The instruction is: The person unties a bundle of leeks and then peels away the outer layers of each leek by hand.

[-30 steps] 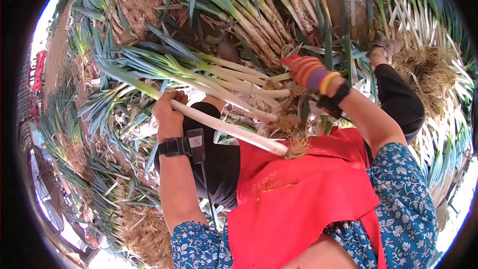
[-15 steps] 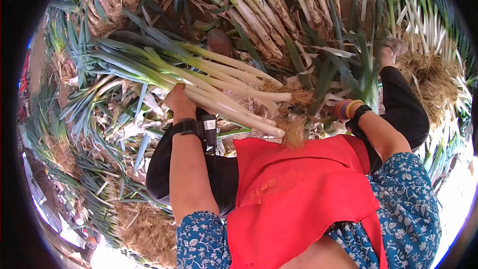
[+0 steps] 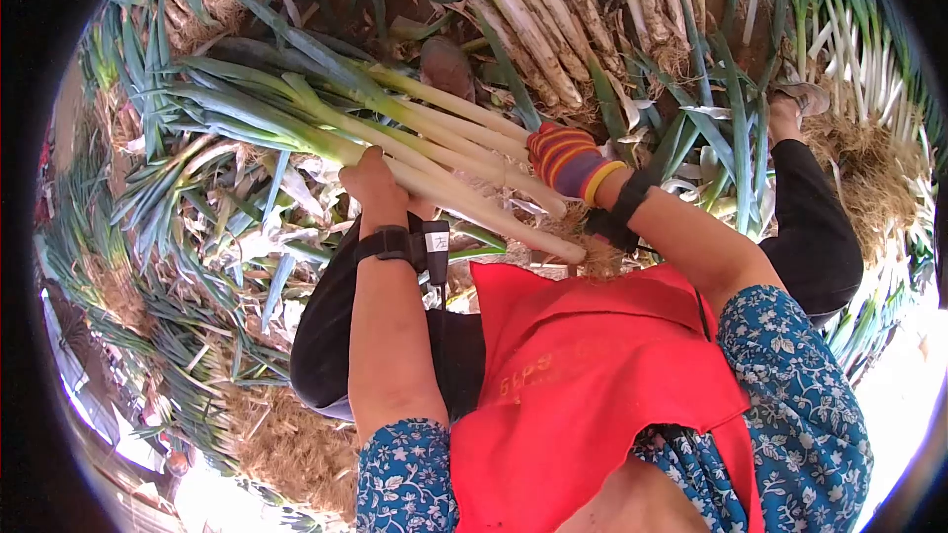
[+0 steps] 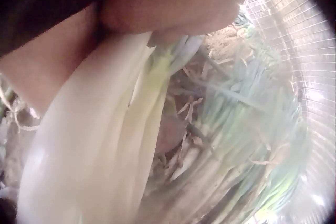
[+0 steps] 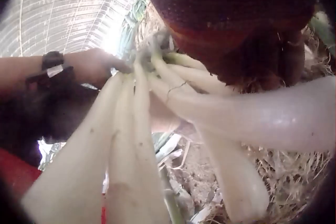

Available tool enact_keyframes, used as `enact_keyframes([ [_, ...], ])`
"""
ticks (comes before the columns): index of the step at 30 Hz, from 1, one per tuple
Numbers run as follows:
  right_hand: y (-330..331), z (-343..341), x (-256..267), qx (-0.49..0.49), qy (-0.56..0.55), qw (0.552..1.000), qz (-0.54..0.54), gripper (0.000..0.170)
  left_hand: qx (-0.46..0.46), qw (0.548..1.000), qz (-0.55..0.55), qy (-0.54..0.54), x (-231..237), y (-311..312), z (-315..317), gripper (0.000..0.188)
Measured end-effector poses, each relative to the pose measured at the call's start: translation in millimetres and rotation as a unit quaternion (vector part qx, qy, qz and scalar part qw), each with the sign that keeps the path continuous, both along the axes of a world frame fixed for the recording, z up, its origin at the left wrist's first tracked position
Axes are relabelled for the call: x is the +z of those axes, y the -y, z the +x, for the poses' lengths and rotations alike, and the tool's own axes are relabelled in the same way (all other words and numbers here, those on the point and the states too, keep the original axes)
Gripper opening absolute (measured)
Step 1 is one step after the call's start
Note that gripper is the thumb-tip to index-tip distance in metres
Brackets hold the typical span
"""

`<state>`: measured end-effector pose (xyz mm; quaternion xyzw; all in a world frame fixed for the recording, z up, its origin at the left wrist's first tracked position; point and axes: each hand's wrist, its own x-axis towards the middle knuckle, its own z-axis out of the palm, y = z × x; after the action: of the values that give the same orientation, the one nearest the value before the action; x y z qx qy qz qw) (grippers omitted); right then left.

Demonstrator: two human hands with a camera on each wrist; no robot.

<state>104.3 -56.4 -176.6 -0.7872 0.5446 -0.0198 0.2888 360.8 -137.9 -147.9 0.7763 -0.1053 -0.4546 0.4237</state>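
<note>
In the head view, my bare left hand (image 3: pixel 370 178) grips long green onions (image 3: pixel 484 217) where their white stalks turn green. Their leaves spread to the upper left, and the root ends point right, above the apron. More green onions lie just beyond, side by side with these. My right hand (image 3: pixel 565 156), in a striped glove, grips white stalks of that farther group near their root ends. The right wrist view shows the glove's bent fingers over the stalks (image 5: pixel 205 113), partly hidden in shadow. Close up in the left wrist view, thick white stalks (image 4: pixel 89 140) run out from under the left hand.
Soil-stained green onions (image 3: pixel 533 39) lie beyond the hands. A bundle with bushy roots (image 3: pixel 869 168) is at the right, and more piles (image 3: pixel 286 444) are at the left. Loose leaves litter the ground around a shoe (image 3: pixel 446 69). A red apron (image 3: pixel 602 365) covers the lap.
The left hand has laid its single green onion along the others and now grips there. The gloved right hand drew back toward the right knee, then returned to the stalks.
</note>
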Motion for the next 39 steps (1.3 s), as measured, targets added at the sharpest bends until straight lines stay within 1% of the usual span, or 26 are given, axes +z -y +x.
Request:
enact_keyframes([
  [1, -2.0, 3.2, 1.5, -0.001, -0.008, 1.000, -0.009, 0.015, 0.005, 0.999, 0.038, 0.010, 1.7, 2.4, -1.2, 0.040],
  [3, -1.3, 9.3, 4.1, -0.005, -0.018, 1.000, -0.019, 0.013, 0.008, 0.999, 0.035, -0.004, 5.6, 3.6, -4.3, 0.039],
  [6, 3.1, 18.3, 4.2, -0.041, -0.015, 0.999, 0.010, 0.015, 0.014, 0.999, 0.027, -0.020, -0.4, 5.6, -4.3, 0.038],
  [8, 6.2, 25.2, 6.4, -0.077, -0.056, 0.994, 0.059, 0.014, 0.020, 0.999, 0.022, -0.020, -3.9, 5.9, 0.2, 0.037],
  [9, 6.6, 27.7, 4.5, -0.075, -0.054, 0.994, 0.059, 0.014, 0.009, 0.999, 0.031, -0.013, -5.8, 5.7, 3.1, 0.036],
  [12, 9.2, 28.2, -7.2, -0.132, -0.043, 0.989, 0.049, 0.015, 0.004, 0.999, 0.038, -0.015, 1.5, 5.1, 0.1, 0.035],
  [14, 17.5, 22.1, -12.5, -0.171, -0.063, 0.977, 0.110, 0.020, 0.012, 0.999, 0.034, -0.023, 3.3, 4.0, -0.6, 0.035],
  [15, 19.4, 13.5, -13.2, -0.172, -0.063, 0.977, 0.109, 0.020, 0.014, 0.999, 0.039, -0.032, 4.5, 4.4, -0.3, 0.036],
  [17, 21.3, -16.6, -6.1, -0.158, -0.152, 0.952, 0.212, 0.026, 0.015, 0.998, 0.041, -0.043, 8.8, 6.1, 0.4, 0.036],
  [18, 15.9, -31.8, -18.0, -0.160, -0.155, 0.952, 0.208, 0.026, 0.023, 0.997, 0.047, -0.055, 12.0, 7.9, -0.1, 0.037],
  [20, 7.6, -42.2, -23.9, -0.136, -0.114, 0.975, 0.135, 0.033, 0.033, 0.995, 0.058, -0.068, 9.3, 5.0, -0.4, 0.037],
  [21, -1.0, -41.1, -26.0, -0.198, -0.009, 0.980, 0.017, 0.037, 0.050, 0.990, 0.074, -0.110, 6.4, 4.4, 1.9, 0.039],
  [22, 15.8, -29.7, -4.6, -0.199, -0.003, 0.980, 0.010, 0.037, 0.067, 0.983, 0.083, -0.148, 4.2, 8.9, 7.1, 0.040],
  [24, 51.9, -3.5, 25.1, -0.135, 0.089, 0.984, 0.080, 0.043, 0.064, 0.976, 0.035, -0.203, -9.1, 8.5, 14.0, 0.042],
  [25, 58.5, 10.2, 6.7, -0.125, 0.096, 0.987, 0.011, 0.054, 0.065, 0.973, 0.036, -0.219, -9.5, 9.2, 15.5, 0.042],
  [26, 67.7, 22.2, 1.2, -0.125, 0.103, 0.987, 0.000, 0.054, 0.065, 0.969, 0.038, -0.236, -9.8, 9.1, 15.8, 0.042],
  [27, 75.1, 33.4, -3.6, -0.121, 0.105, 0.982, 0.104, 0.062, 0.063, 0.970, 0.027, -0.232, -10.8, 8.8, 15.9, 0.042],
  [28, 80.7, 42.7, -8.5, -0.114, 0.104, 0.966, 0.206, 0.070, 0.056, 0.959, 0.037, -0.274, -12.3, 8.9, 15.8, 0.042],
  [29, 75.5, 49.8, -12.6, -0.131, 0.109, 0.962, 0.215, 0.074, 0.047, 0.947, 0.045, -0.315, -10.2, 10.5, 12.7, 0.043],
  [30, 68.8, 54.2, -24.7, -0.147, 0.115, 0.957, 0.220, 0.078, 0.050, 0.952, 0.058, -0.297, 12.0, 14.0, 0.4, 0.043],
  [32, 66.9, 46.0, -54.9, -0.120, 0.132, 0.964, 0.195, 0.080, 0.038, 0.938, 0.006, -0.346, 1.7, 8.9, 3.5, 0.044],
  [34, 72.9, 22.1, 22.9, -0.147, 0.305, 0.875, 0.346, 0.061, 0.045, 0.928, -0.001, -0.369, 43.8, 6.8, -14.3, 0.044],
  [35, 71.2, 15.5, 32.5, -0.148, 0.309, 0.877, 0.337, 0.061, 0.055, 0.916, 0.006, -0.398, 61.4, 2.4, -22.8, 0.044],
  [36, 68.3, 8.4, 40.8, -0.129, 0.344, 0.863, 0.347, 0.064, 0.048, 0.916, 0.000, -0.398, 63.7, -5.4, -24.9, 0.044],
  [37, 67.7, 1.3, 51.9, -0.109, 0.378, 0.849, 0.354, 0.069, 0.031, 0.907, -0.020, -0.419, 59.0, -11.7, -25.3, 0.045],
  [39, 62.7, -8.9, 101.2, -0.092, 0.358, 0.864, 0.342, 0.066, -0.009, 0.891, -0.070, -0.449, 36.7, -27.1, -21.2, 0.046],
])
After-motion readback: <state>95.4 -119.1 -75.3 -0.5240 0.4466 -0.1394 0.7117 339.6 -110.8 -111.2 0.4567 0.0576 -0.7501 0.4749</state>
